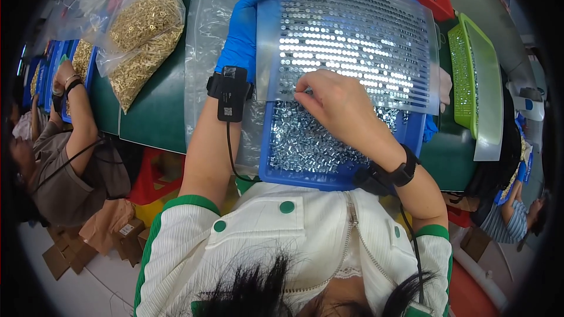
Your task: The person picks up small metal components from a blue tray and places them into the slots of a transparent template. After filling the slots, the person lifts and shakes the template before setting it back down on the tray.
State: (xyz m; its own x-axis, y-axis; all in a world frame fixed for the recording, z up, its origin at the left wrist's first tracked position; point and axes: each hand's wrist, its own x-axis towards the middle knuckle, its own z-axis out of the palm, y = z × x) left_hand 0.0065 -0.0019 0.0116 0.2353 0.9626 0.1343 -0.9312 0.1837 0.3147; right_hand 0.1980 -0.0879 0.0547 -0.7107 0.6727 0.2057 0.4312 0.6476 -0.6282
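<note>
A translucent plastic plate [359,35] carries many rows of small round silver parts and lies slanted over a blue tray [305,181]. Loose silver metal pieces [305,141], short and cylindrical, fill the near part of that tray. My left hand [239,35], in a blue glove, grips the plate's left edge; some of its fingers are hidden by the plate. Above the plate's lower left area is my bare right hand [336,104], thumb and forefinger pinched together. Whatever may be between those fingertips is too small to make out.
Clear bags of brass-coloured parts [144,29] sit at the left on the green table [153,129]. A flat plastic bag [202,53] lies beside the tray. On the right are a red bin [435,3] and a green basket [464,76]. Co-workers [64,164] sit on both sides.
</note>
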